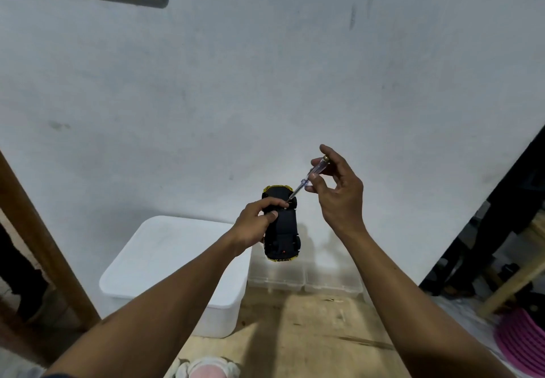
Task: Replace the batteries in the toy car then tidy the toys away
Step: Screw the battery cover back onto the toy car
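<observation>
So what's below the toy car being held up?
Clear plastic boxes against the wall, with a white tub beside them. The left hand holding the toy car covers the tub's far corner.

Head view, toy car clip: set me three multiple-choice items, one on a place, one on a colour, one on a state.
1. The screwdriver has its tip: A at the toy car underside; B aimed away from the car; C hidden in a palm.
2. The car's trim is: A red; B yellow; C green.
3. The right hand is: A open and idle; B a bare fist; C pinching the screwdriver.

1 A, the tip meets the black underside beside the fingers of the left hand.
2 B, yellow edges show at both ends.
3 C, its fingers pinch the clear handle.
</observation>
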